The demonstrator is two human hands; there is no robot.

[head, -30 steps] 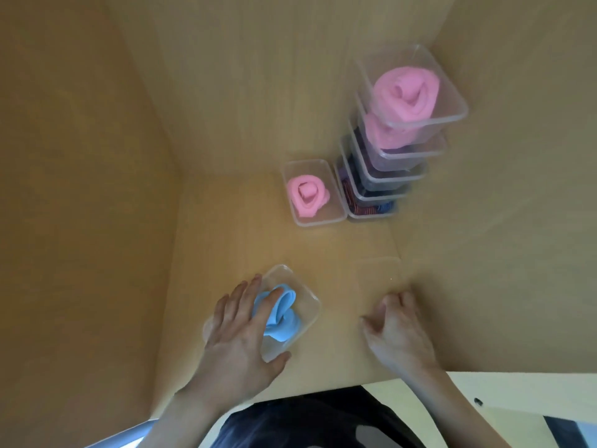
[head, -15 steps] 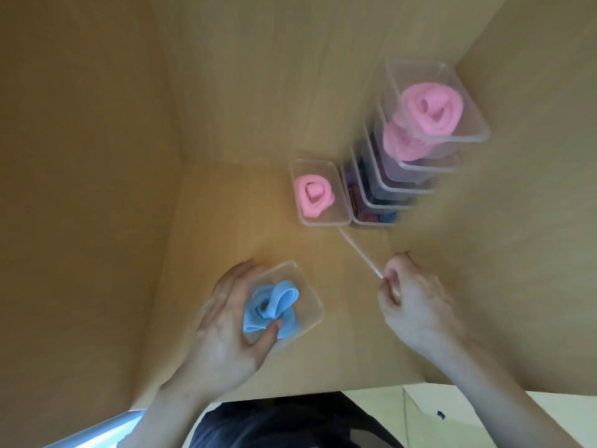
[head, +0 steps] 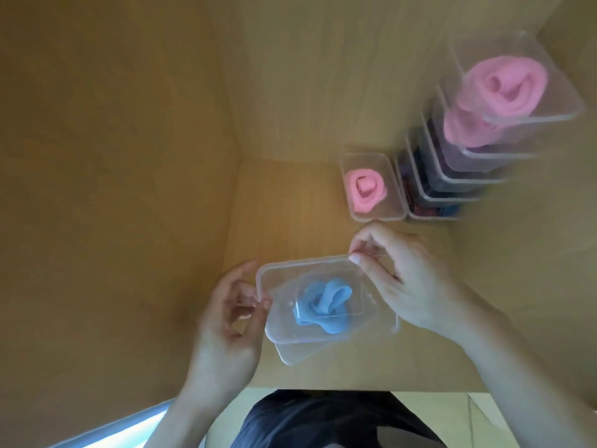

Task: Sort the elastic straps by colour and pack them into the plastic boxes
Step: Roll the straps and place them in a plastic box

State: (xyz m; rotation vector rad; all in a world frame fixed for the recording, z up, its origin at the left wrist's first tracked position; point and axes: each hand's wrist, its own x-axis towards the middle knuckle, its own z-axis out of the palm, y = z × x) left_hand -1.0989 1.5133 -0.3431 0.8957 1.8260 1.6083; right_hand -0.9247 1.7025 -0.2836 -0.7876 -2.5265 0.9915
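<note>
A rolled blue elastic strap (head: 323, 303) lies in a clear plastic box (head: 292, 352) on the wooden shelf floor. A clear lid (head: 281, 276) lies over the box, slightly askew. My left hand (head: 229, 321) pinches the lid's left edge. My right hand (head: 407, 279) pinches its far right corner between thumb and fingers. Farther back stands a closed box (head: 355, 160) with a rolled pink strap (head: 365, 189).
A stack of several clear boxes (head: 478, 163) leans in the back right corner, the top two holding pink straps (head: 507, 82), the lower ones dark straps. Wooden walls (head: 113, 189) close in on the left, back and right. The shelf's front edge (head: 323, 388) runs near my body.
My right hand picked a clear lid up from the shelf floor and brought it left over the blue strap's box. My left hand shifted from on top of the strap to the lid's left edge.
</note>
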